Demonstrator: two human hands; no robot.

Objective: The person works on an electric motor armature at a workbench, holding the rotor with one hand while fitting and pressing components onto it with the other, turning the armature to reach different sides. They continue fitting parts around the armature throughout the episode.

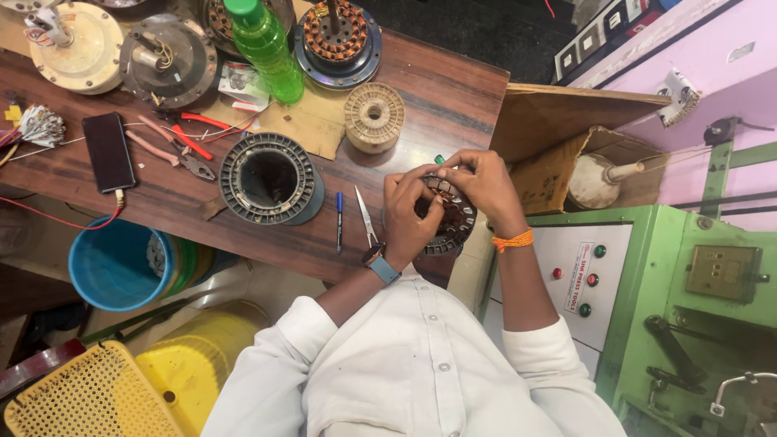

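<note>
Both my hands hold a round fan stator with copper windings (456, 220) at the near right edge of the brown wooden table (437, 89). My left hand (407, 212), with a blue watch on its wrist, grips the stator's left side. My right hand (484, 182), with an orange thread on its wrist, pinches at the stator's top rim, fingertips meeting those of the left hand. The hands hide much of the stator.
An empty dark stator ring (268, 179), a blue pen (339, 222) and scissors (366, 217) lie left of my hands. Farther off are a wire spool (374, 116), green bottle (263, 44), red pliers (182, 142) and phone (108, 151). A green machine (647, 283) stands right.
</note>
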